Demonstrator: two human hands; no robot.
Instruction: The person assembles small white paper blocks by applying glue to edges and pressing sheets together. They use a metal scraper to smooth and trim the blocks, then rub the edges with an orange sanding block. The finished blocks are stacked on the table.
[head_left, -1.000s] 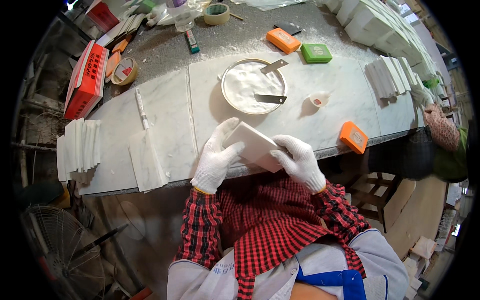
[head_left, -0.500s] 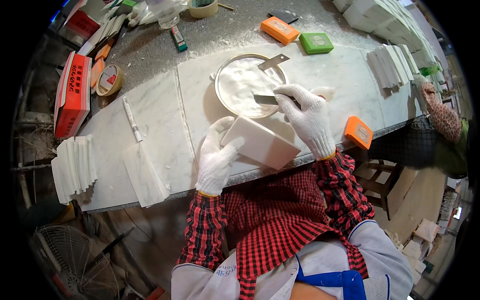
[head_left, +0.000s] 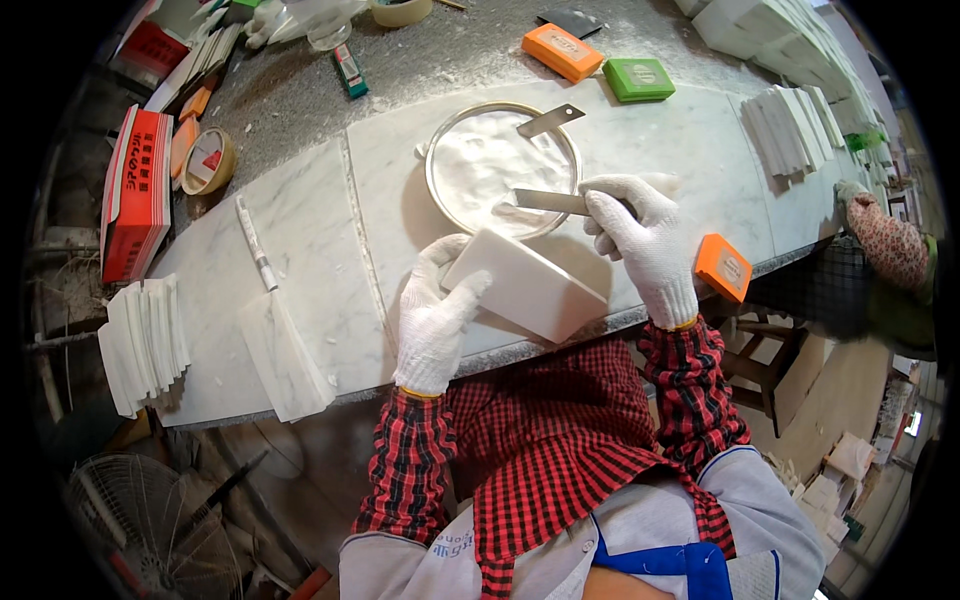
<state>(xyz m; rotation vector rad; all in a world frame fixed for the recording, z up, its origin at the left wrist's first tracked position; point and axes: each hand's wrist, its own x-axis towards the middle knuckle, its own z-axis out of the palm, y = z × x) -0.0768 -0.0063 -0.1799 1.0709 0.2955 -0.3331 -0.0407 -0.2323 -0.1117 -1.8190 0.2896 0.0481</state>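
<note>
Both hands wear white knit gloves. My left hand [head_left: 436, 318] grips a white rectangular tile [head_left: 530, 283] by its left end, tilted above the near edge of the work surface. In my right hand [head_left: 640, 232] is a flat metal blade [head_left: 555, 201], its tip low over the white powder [head_left: 480, 165] in a round metal-rimmed dish [head_left: 433, 178]. A second metal blade [head_left: 552, 120] with a small hole lies across the dish's far right rim, its lower end in the powder.
Orange [head_left: 562, 52] and green [head_left: 638, 79] boxes lie beyond the dish; another orange box [head_left: 723, 267] sits right of my right hand. White slabs are stacked at left [head_left: 145, 345] and right [head_left: 785, 130]. A brush [head_left: 284, 345] lies left. Another person's sleeve [head_left: 883, 235] shows far right.
My right hand has drawn slightly to the right with the metal blade, so more of the blade shows and it sits nearer the dish's edge. The tile is almost unmoved.
</note>
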